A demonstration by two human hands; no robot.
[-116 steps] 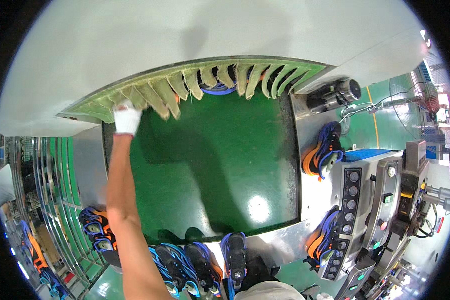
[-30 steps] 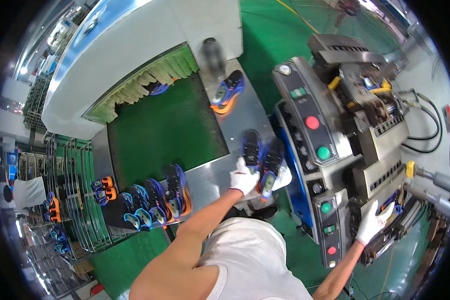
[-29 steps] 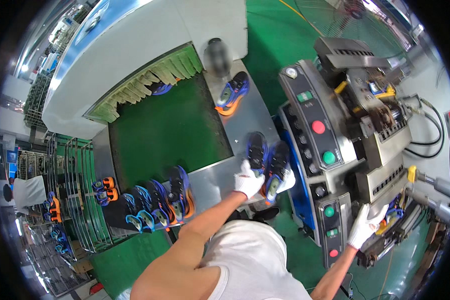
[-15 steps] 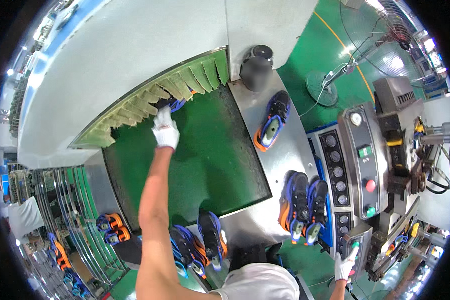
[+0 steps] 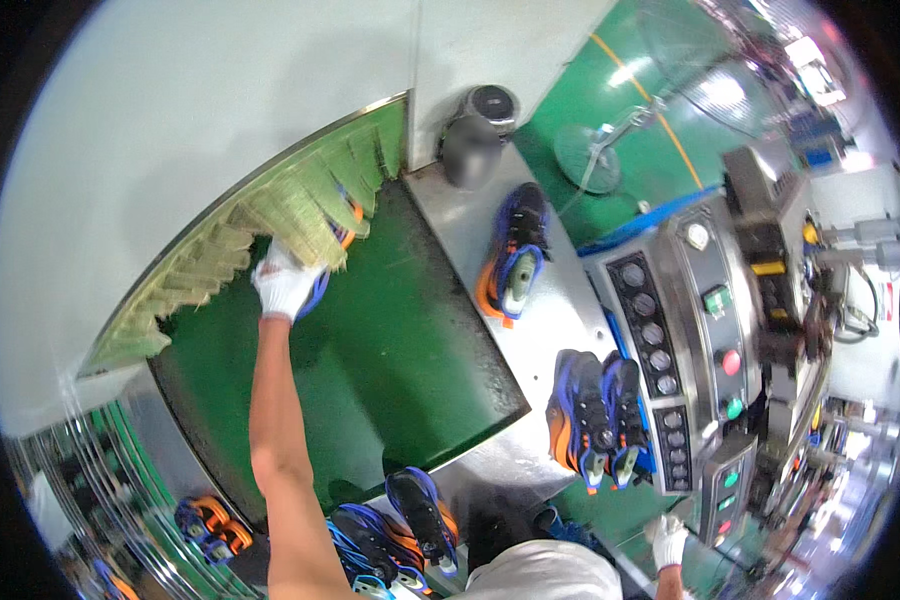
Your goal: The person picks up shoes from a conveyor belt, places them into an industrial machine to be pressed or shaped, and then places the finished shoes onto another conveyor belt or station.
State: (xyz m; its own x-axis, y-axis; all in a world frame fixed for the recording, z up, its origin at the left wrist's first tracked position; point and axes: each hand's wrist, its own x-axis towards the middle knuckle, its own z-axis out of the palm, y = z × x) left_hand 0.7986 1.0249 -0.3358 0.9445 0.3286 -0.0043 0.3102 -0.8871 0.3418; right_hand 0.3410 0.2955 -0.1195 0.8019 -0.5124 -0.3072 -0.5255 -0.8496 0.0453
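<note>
My left hand [image 5: 286, 284], in a white knit glove, grips a black shoe with blue and orange edges [image 5: 316, 294] at the mouth of a large white machine. Green fabric strips [image 5: 300, 222] hang over the shoe and hide much of it, and some of my fingers are hidden too. Beneath lies a green conveyor belt [image 5: 400, 340]. Low on the right, my right hand [image 5: 668, 542], also gloved in white, is beside a small box with push buttons [image 5: 727, 490] and apart from it. Its fingers are blurred.
On the metal ledge stand one shoe [image 5: 516, 255] and a pair [image 5: 595, 415]. More shoes [image 5: 425, 520] sit at the near edge. A gauge panel [image 5: 650, 325] is at right, a floor fan [image 5: 588, 160] beyond, an orange-black pair [image 5: 213, 527] and a metal rack [image 5: 120, 490] at left.
My left hand has moved left and nearer, and more of the shoe shows among the strips. My right hand has come off the button box. The whole view has shifted.
</note>
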